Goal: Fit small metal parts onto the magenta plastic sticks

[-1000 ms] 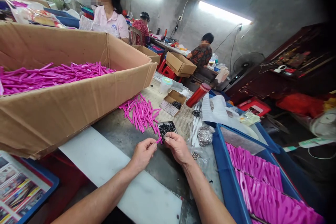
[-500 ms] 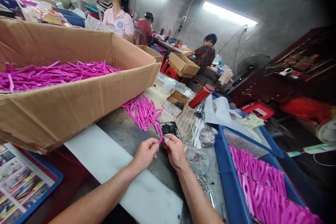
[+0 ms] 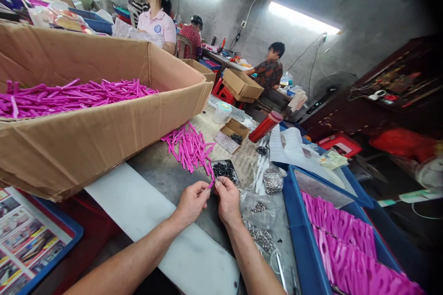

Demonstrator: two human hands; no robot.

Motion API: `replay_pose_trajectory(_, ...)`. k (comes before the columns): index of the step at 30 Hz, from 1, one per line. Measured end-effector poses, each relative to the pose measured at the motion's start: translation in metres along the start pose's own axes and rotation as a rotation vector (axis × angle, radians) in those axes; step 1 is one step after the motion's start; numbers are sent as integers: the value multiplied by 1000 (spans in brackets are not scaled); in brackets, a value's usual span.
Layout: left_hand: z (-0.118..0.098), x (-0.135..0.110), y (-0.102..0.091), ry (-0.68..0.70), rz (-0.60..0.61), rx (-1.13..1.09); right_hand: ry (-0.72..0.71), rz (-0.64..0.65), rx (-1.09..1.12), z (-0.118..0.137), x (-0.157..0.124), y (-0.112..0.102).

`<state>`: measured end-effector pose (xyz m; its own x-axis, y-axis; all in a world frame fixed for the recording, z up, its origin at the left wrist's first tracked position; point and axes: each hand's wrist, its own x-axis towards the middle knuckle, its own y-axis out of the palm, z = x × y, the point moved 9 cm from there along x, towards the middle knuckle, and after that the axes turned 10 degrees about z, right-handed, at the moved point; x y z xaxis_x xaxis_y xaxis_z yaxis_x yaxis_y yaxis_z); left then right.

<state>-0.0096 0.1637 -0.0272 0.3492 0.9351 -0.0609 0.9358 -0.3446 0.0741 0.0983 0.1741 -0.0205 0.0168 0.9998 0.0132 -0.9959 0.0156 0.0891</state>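
Between finger and thumb, my left hand point(image 3: 192, 202) pinches a thin magenta plastic strip point(image 3: 211, 185). My right hand point(image 3: 228, 200) is closed in a pinch right at the strip's far end; what lies between those fingertips is too small to make out. Just beyond my fingers is a small tray of black parts point(image 3: 224, 169). A loose pile of magenta strips point(image 3: 190, 147) lies to the left of that tray, near the big carton. Both hands are over the metal tabletop point(image 3: 152, 177), with a white board point(image 3: 194, 249) under my left forearm.
A large cardboard box point(image 3: 114, 133) of magenta strips fills the left. At right, a blue bin point(image 3: 294, 221) holds rows of magenta pieces. A red flask point(image 3: 266, 127), a small carton point(image 3: 226, 140) and bagged metal parts point(image 3: 273, 179) stand around the table. Several people sit beyond.
My right hand and forearm have shifted slightly left, with the fingertips still at the strip's end. My left hand keeps its pinch almost unmoved.
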Motion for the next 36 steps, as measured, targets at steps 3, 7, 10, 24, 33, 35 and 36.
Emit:
replay_pose_trajectory(3,-2,-1,0,2,-2,8,-17,-30,-31,1,-1,0)
replay_pose_trajectory(7,-3,-1,0,0,-1,18,-40,-75,-69,2,-2,-1)
replay_pose_trajectory(10,-3,-1,0,-2,1,26,-46,-92,-73,1,-2,-2)
replay_pose_trajectory(24,-2,0,1,-10,16,22,-49,-82,-107,23,-12,-15)
replay_pose_trajectory(33,2,1,1,-19,17,-25,-127,-235,-527,86,-43,-83)
replay_pose_trajectory(35,3,2,0,-17,18,-39,-113,-227,-733,93,-44,-95)
replay_pose_trajectory(36,4,2,0,-16,18,-47,-95,-218,-844,94,-44,-99)
